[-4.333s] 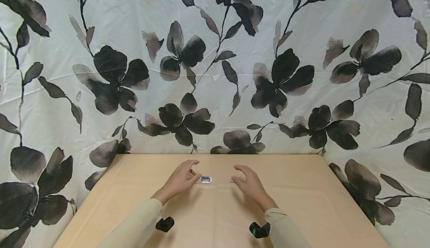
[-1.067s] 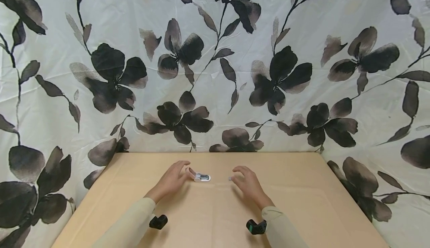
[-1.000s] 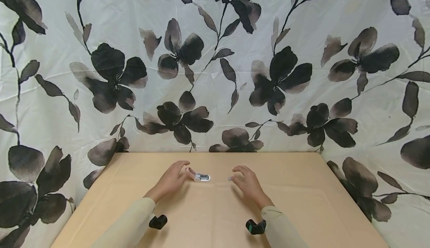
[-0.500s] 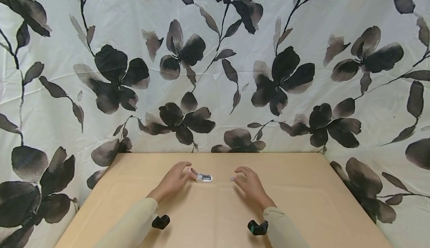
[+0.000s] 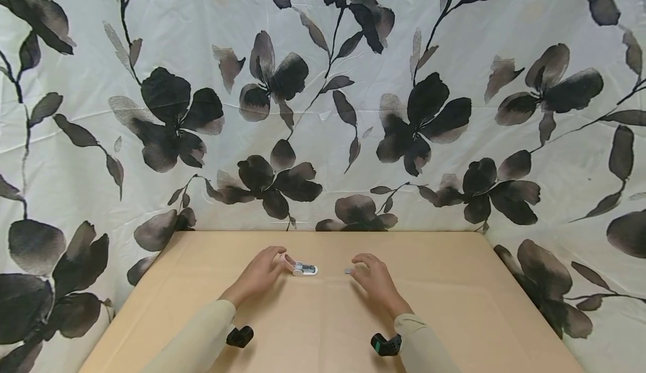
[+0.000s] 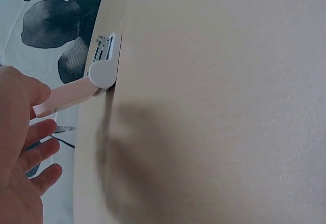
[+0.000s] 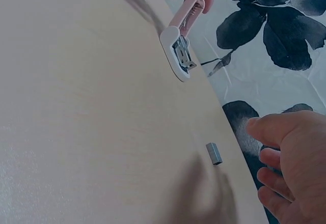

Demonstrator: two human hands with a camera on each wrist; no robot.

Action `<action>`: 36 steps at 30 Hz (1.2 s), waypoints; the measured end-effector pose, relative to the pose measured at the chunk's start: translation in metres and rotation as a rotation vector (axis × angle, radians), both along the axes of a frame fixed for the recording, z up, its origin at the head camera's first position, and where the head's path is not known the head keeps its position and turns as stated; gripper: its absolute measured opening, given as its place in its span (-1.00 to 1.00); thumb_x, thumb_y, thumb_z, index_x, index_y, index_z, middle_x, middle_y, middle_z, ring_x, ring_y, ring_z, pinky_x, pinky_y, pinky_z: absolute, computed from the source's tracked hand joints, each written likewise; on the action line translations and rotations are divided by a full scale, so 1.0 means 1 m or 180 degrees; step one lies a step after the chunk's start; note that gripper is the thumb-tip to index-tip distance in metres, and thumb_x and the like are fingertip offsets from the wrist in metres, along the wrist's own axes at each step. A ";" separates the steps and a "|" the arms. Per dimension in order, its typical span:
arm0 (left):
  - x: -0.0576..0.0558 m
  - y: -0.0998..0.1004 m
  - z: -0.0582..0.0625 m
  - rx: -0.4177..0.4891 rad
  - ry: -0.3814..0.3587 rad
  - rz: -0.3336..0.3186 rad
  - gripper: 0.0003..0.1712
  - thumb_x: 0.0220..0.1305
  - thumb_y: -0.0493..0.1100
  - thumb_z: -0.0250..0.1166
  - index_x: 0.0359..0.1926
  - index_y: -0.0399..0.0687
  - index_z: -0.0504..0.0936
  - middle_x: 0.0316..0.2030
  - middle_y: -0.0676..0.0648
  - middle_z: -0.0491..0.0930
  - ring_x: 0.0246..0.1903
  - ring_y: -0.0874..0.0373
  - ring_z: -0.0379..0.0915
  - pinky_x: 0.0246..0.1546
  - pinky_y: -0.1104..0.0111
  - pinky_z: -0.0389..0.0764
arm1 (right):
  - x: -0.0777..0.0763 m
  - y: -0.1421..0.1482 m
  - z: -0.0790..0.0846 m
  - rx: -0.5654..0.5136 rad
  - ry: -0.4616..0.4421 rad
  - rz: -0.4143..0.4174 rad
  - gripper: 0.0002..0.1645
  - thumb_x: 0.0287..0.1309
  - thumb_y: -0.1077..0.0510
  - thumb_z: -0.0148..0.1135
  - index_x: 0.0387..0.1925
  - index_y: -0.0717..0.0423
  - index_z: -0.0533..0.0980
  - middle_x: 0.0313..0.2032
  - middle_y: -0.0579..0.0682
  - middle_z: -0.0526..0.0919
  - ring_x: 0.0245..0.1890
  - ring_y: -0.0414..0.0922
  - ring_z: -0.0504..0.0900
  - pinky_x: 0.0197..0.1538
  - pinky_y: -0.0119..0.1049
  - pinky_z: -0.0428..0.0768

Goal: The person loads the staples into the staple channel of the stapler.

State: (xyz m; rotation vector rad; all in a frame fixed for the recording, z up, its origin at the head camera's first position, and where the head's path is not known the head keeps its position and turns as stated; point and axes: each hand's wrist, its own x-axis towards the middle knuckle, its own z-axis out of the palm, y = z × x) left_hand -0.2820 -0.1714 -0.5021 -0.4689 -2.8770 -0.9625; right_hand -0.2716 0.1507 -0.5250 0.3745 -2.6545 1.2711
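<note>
A small pink-and-white stapler [image 5: 305, 270] stands on the table with its pink top swung far back and its metal staple channel exposed. My left hand [image 5: 258, 272] holds the end of that pink top [image 6: 66, 94], thumb against it, the other fingers loosely bent below. The white base [image 6: 105, 71] rests on the tabletop. A short grey strip of staples [image 7: 214, 154] lies on the table to the right of the stapler. Close beside the strip, my right hand [image 5: 375, 279] hovers with relaxed fingers and nothing in its grasp; its thumb [image 7: 265, 128] points toward the stapler.
The tan table [image 5: 323, 328] runs back to a white curtain [image 5: 343, 137] with dark printed flowers. The far table edge is just behind both hands. A black wrist camera [image 5: 240, 336] sits on the left wrist and another [image 5: 386, 345] on the right.
Compared with about four seconds ago, my left hand has drawn back to the left, and the stapler's raised pink top now shows. Over the last second, both hands stay nearly still.
</note>
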 end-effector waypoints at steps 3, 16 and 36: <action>-0.001 0.001 -0.001 0.0021 0.0015 -0.0012 -0.57 0.52 -0.14 0.20 0.31 -0.19 0.51 0.33 -0.24 0.52 0.41 -0.24 0.36 0.49 -0.11 0.33 | 0.000 0.000 0.000 -0.0023 -0.0030 0.0001 -0.73 0.30 0.25 0.37 0.00 0.26 0.64 0.18 0.22 0.65 0.29 0.26 0.55 0.37 0.23 0.50; -0.002 0.003 -0.001 0.0035 -0.0041 -0.0028 -0.54 0.50 -0.16 0.23 0.32 -0.21 0.50 0.35 -0.25 0.51 0.43 -0.23 0.35 0.49 -0.10 0.32 | -0.001 0.001 -0.004 -0.0048 -0.0163 -0.0045 -0.72 0.29 0.25 0.38 0.01 0.24 0.64 0.17 0.21 0.64 0.26 0.25 0.57 0.34 0.22 0.53; -0.005 0.005 -0.007 0.0108 0.0003 -0.0012 -0.59 0.51 -0.18 0.21 0.29 -0.22 0.52 0.30 -0.24 0.55 0.40 -0.23 0.39 0.46 -0.12 0.36 | -0.004 0.002 -0.017 -0.0051 -0.0205 -0.0081 -0.77 0.28 0.27 0.38 -0.04 0.23 0.64 0.12 0.20 0.66 0.18 0.20 0.63 0.27 0.17 0.60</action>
